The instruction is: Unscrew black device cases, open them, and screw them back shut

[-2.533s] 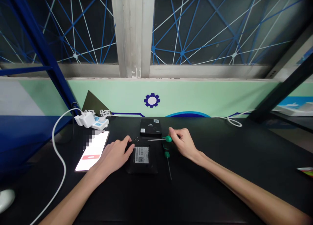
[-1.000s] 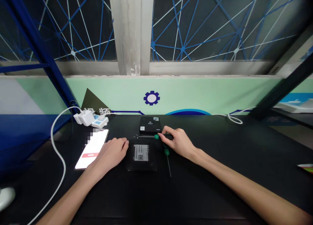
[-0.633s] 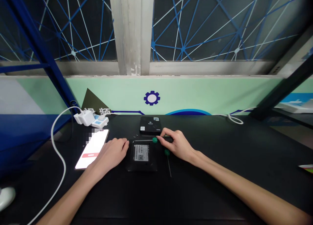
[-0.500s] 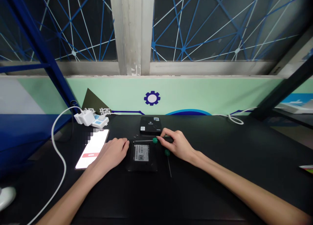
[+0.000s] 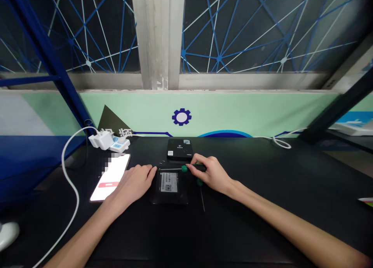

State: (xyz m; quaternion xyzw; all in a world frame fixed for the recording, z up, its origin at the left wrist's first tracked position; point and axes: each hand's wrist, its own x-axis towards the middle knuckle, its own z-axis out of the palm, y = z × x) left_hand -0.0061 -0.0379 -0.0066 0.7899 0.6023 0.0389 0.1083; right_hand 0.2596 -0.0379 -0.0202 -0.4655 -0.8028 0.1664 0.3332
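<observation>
My right hand (image 5: 212,174) is closed around the dark handle of a screwdriver (image 5: 184,169) with a green collar. Its thin shaft points left, over the far edge of a black drive-like device (image 5: 183,198) with a white label (image 5: 169,182). My left hand (image 5: 140,181) is at the device's far left corner, thumb and forefinger together by the screwdriver's tip. Anything between those fingertips is too small to make out. A second green-collared screwdriver (image 5: 202,196) lies right of the device, its handle partly hidden behind my right hand.
Behind the device lies a flat black box (image 5: 180,148) with stickers. Small screws (image 5: 162,162) lie left of it. A lit phone (image 5: 112,178) is partly under my left wrist. Further left are a power strip (image 5: 120,144), a charger (image 5: 101,140) and a white cable (image 5: 66,174).
The left fingertips have shifted slightly right, up to the screwdriver's tip. The screwdriver in my right hand has barely moved.
</observation>
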